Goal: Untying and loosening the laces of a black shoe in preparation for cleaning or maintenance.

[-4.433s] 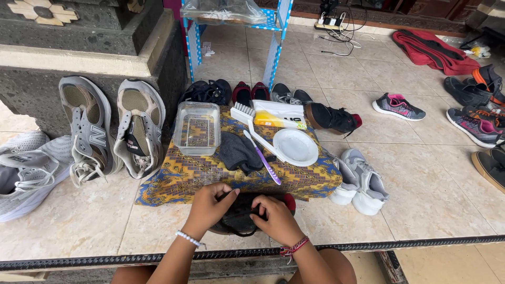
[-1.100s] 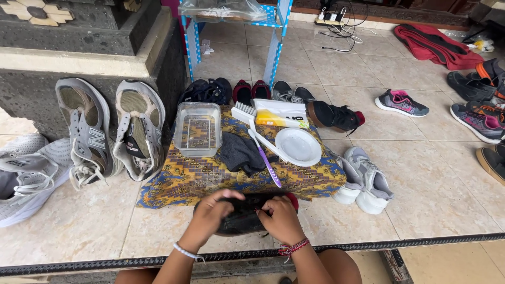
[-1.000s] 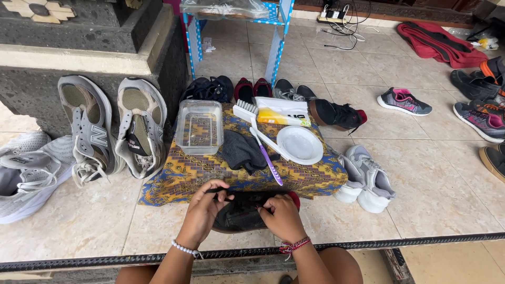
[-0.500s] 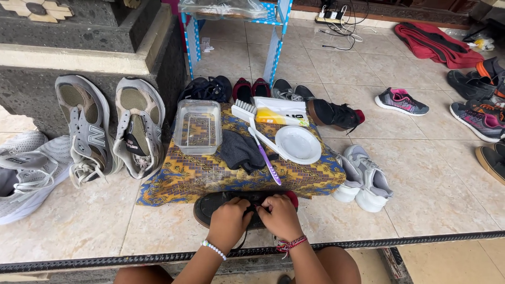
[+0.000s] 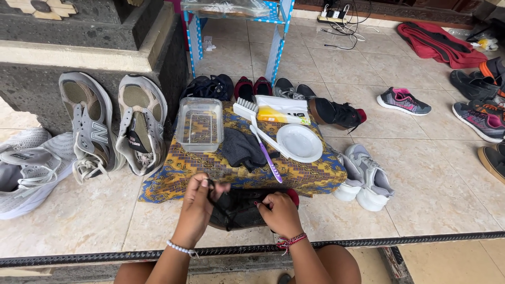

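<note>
A black shoe (image 5: 243, 209) with a red heel lies on the tiled floor at the near edge of a patterned cloth (image 5: 181, 168). My left hand (image 5: 200, 197) pinches a black lace at the shoe's left side. On the right side, my right hand (image 5: 278, 212) grips the shoe's upper. On the cloth lie a clear plastic tub (image 5: 200, 124), a dark rag (image 5: 241, 150), a purple toothbrush (image 5: 268, 156), a white scrub brush (image 5: 247, 110), a white bowl (image 5: 299, 142) and a yellow and white packet (image 5: 283, 110).
Two grey sneakers (image 5: 113, 123) lean against a dark stone wall at left, beside white sneakers (image 5: 29, 168). A white pair (image 5: 365, 173) sits right of the cloth. More shoes (image 5: 403, 101) and a red cloth (image 5: 434, 44) lie further back. A blue rack leg (image 5: 273, 50) stands behind.
My left hand has shifted from the shoe's middle back to its left side and now pulls a lace. The right hand stays on the shoe.
</note>
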